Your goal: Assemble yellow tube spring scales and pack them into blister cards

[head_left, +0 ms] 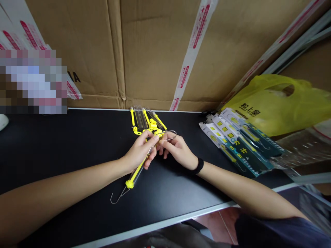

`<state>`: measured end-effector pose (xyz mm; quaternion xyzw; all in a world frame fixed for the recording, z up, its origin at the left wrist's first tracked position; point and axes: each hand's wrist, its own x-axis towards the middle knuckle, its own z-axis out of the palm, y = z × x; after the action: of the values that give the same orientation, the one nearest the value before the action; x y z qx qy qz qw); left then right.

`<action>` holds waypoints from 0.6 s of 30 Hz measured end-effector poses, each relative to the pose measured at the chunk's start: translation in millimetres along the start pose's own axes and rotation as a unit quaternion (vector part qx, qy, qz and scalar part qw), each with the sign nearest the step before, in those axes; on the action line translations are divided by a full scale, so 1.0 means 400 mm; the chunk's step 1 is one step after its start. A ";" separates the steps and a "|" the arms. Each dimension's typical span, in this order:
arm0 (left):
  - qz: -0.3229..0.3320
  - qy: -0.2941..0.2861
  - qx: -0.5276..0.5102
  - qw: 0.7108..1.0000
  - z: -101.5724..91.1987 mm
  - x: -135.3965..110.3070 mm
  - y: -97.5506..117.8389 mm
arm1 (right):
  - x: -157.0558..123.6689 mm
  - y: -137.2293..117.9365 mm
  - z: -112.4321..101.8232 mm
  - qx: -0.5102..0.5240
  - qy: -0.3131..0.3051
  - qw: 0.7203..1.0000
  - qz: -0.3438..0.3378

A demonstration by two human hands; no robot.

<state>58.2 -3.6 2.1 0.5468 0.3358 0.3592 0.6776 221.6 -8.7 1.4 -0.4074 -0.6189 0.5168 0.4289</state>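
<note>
My left hand (139, 148) is wrapped round a clear-tubed spring scale (136, 174) with a yellow inner rod and yellow end caps. The scale slants over the table, its lower metal hook (115, 199) pointing toward me. At the upper end, my right hand (179, 150) pinches a bent wire hook (172, 132) beside the yellow cap. Whether that wire is seated in the cap is hidden by my fingers. Just beyond my hands lie several more clear tubes (141, 119) with yellow rods, and loose yellow plastic parts (152, 124).
Packaged spring scales (232, 141) in printed card sleeves lie at the right, beside a yellow plastic bag (269, 103). Large taped cardboard boxes (155, 51) stand along the back of the black table (77, 144). A white rounded object (3, 120) sits at the left edge.
</note>
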 end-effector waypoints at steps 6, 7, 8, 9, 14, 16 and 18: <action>0.005 0.000 -0.015 1.000 0.006 -0.003 0.006 | -0.001 0.001 0.000 -0.021 0.016 1.000 0.000; 0.005 -0.001 -0.017 1.000 0.005 -0.004 0.007 | -0.001 0.001 0.000 -0.024 0.018 1.000 -0.001; 0.005 -0.004 -0.019 1.000 0.005 -0.004 0.008 | -0.002 0.001 0.001 -0.027 0.020 0.999 -0.003; 0.005 -0.007 -0.021 1.000 0.004 -0.004 0.009 | -0.002 0.000 0.002 -0.030 0.022 0.999 -0.005; 0.002 -0.028 -0.030 0.999 -0.001 -0.005 0.010 | -0.003 0.000 0.003 -0.033 0.028 0.999 -0.008; 0.000 -0.032 -0.033 0.999 -0.002 -0.005 0.010 | -0.002 0.000 0.002 -0.031 0.030 0.999 -0.010; -0.002 -0.037 -0.036 0.999 -0.002 -0.006 0.012 | -0.001 0.000 0.001 -0.029 0.028 0.999 -0.010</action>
<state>55.7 -4.5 6.7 0.5344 0.2985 0.3488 0.7097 221.3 -9.1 1.2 -0.4275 -0.6257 0.4826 0.4392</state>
